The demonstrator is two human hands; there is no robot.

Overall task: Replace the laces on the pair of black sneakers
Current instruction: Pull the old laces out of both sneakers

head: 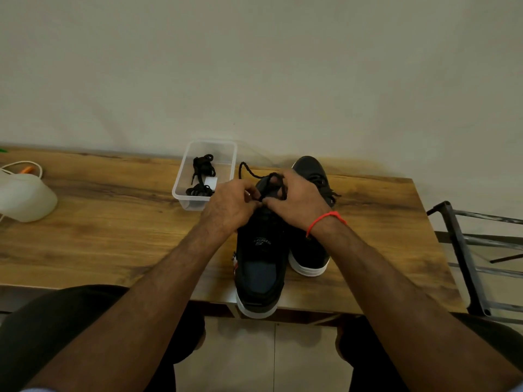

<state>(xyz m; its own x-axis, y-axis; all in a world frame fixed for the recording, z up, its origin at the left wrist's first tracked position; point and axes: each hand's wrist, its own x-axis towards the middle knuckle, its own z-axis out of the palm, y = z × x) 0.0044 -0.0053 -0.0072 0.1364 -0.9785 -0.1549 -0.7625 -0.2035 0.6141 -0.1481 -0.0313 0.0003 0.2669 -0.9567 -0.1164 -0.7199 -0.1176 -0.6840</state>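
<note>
Both hands, left (229, 206) and right (294, 199), pinched the lace (273, 183) above the near sneaker (261, 267), whose heel overhung the counter (113, 222) edge. A hard tug risked toppling it.

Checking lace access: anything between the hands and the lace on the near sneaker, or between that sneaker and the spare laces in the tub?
Nothing visible. Both the left hand and right hand already pinch the lace over the near sneaker. The clear tub holding spare laces sits open just beyond the left hand, with bare table around it.
</note>
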